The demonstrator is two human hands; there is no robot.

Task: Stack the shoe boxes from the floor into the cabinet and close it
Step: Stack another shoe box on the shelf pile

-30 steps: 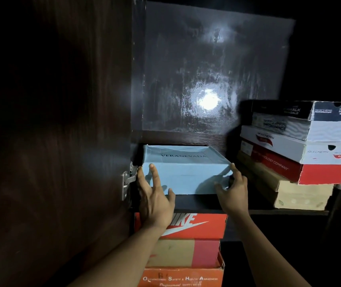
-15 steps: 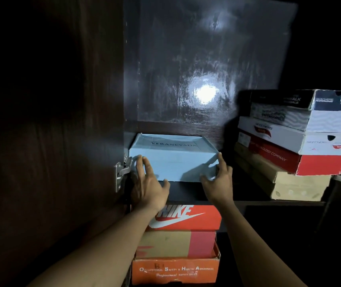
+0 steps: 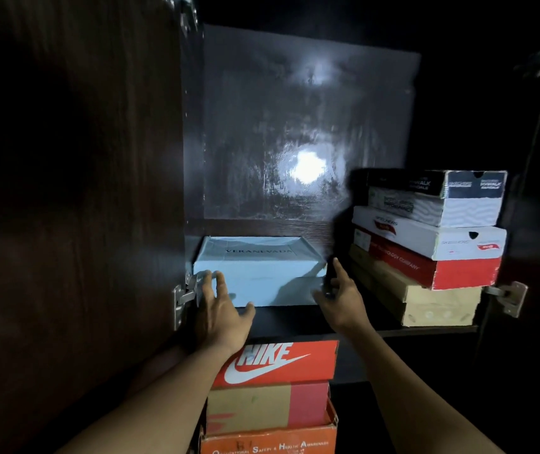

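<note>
A pale blue shoe box (image 3: 262, 273) lies flat on the cabinet shelf (image 3: 294, 319), against the left wall and pushed well in. My left hand (image 3: 221, 309) is open, its fingertips touching the box's front left corner. My right hand (image 3: 339, 296) is open too, fingers spread at the box's front right corner. On the right of the same shelf stands a stack of several shoe boxes (image 3: 425, 244), angled outward. Below the shelf a red Nike box (image 3: 275, 362) tops another stack.
The dark wooden cabinet door (image 3: 75, 208) stands open on the left, with a metal hinge (image 3: 181, 296) beside my left hand. A second hinge (image 3: 507, 296) shows at the right edge. An orange safety box (image 3: 268, 442) sits lowest in the stack below. The glossy back panel reflects a light.
The blue box has slid further back on the shelf. Both hands have loosened from its front corners, now only touching with straight fingers.
</note>
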